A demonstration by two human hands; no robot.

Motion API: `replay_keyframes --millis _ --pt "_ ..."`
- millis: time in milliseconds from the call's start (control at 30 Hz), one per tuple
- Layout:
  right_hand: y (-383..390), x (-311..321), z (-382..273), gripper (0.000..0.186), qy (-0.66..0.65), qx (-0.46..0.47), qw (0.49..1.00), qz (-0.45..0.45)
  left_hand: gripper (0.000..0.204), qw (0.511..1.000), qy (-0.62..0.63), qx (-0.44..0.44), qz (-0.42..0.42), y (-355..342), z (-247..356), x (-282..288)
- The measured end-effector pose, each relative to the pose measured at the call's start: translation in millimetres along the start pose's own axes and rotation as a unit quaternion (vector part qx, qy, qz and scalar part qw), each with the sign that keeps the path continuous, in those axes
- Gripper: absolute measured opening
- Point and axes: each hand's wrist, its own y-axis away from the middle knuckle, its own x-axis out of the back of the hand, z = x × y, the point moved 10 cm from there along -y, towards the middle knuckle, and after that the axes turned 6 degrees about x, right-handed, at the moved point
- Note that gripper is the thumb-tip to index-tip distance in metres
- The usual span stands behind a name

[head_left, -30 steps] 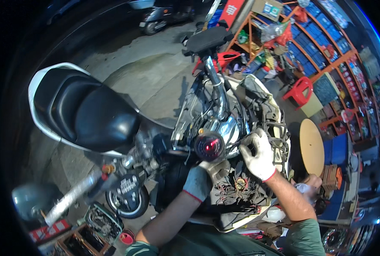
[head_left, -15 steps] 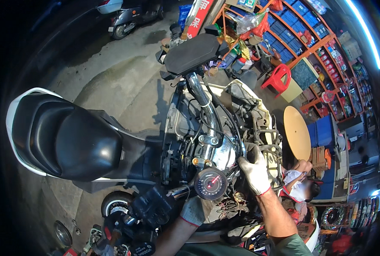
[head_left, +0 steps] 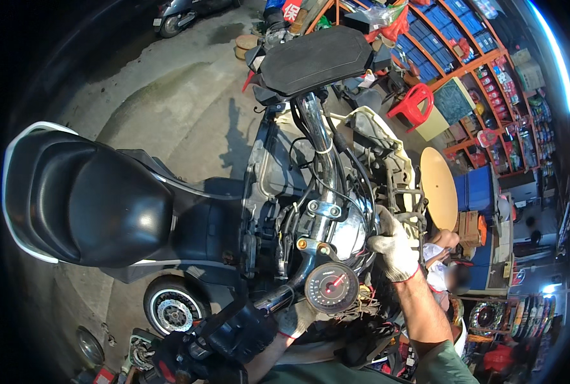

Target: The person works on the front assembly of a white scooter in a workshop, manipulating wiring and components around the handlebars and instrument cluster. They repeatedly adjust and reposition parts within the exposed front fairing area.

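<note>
A scooter with its front covers off stands before me, its chrome handlebar [head_left: 317, 134] bare. My right hand [head_left: 395, 248], in a white knit glove, is closed among the black cables [head_left: 360, 182] beside the chrome steering head [head_left: 351, 233]. What its fingers pinch is hidden. A round black gauge [head_left: 331, 287] with a red needle sits near the handlebar's near side. Below it, my gloved left hand [head_left: 296, 320] reaches in under the handlebar; its fingers are covered by the gauge and bar. Bundled wires [head_left: 355, 307] hang beside the gauge.
The pale front frame [head_left: 397, 160] of the scooter edges my right side. The black seat [head_left: 118, 205] lies to the left, with a loose wheel [head_left: 175, 306] near it. A red plastic chair [head_left: 413, 105], orange shelves [head_left: 464, 73] and a seated person [head_left: 440, 265] are beyond at the right.
The handlebar and gauge appear shifted to the right in view, along with both hands. My left hand is now more covered by the handlebar and gauge; the right stays among the cables.
</note>
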Motion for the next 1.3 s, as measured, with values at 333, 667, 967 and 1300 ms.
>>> replay_keyframes --millis 333,667,967,1300 --pt "3.2 -5.7 -12.3 0.076 0.067 -0.017 0.998 0.0 0.03 0.999 -0.03 -0.016 0.009 0.4 6.2 -4.5" --pt "2.5 -66.3 -85.5 0.096 0.566 0.202 0.799 -0.028 0.029 0.998 -0.048 -0.022 0.015 2.6 4.6 -3.1" --pt "-21.5 -76.1 -70.3 0.113 0.596 0.108 0.794 -0.045 0.029 0.997 -0.07 -0.021 0.024 6.5 4.9 -0.1" --pt "-24.0 -72.4 -72.0 0.114 0.531 0.122 0.824 -0.154 0.029 0.995 -0.086 -0.026 0.031 9.1 5.8 2.0"
